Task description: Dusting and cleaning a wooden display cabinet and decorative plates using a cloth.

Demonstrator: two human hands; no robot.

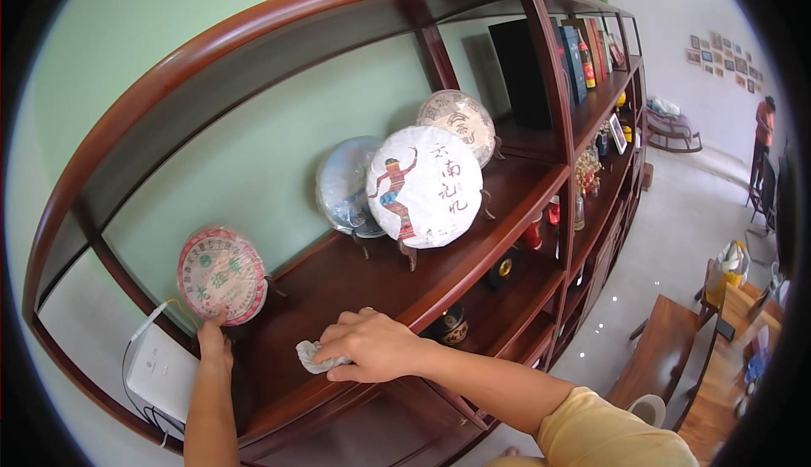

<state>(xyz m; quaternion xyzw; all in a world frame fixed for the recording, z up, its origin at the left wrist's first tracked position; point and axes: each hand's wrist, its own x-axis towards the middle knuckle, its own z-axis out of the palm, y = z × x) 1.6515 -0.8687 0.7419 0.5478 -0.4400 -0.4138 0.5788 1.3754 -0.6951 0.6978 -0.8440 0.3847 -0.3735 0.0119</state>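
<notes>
My right hand is closed around a crumpled pale cloth, which it presses on the dark red-brown wooden shelf. At the shelf's left end my left hand grips the lower edge of a round wrapped tea cake with a red border; part of this grip is hidden. That tea cake leans on a small dark stand. Farther right, a big white tea cake with a dancing figure stands upright, a blue-wrapped tea cake and a beige one partly behind it.
A white box-shaped device with cables is beside my left forearm. Lower shelves hold a dark pot and other ornaments. To the right are a black box, books, a wooden bench and a table. A person stands far off.
</notes>
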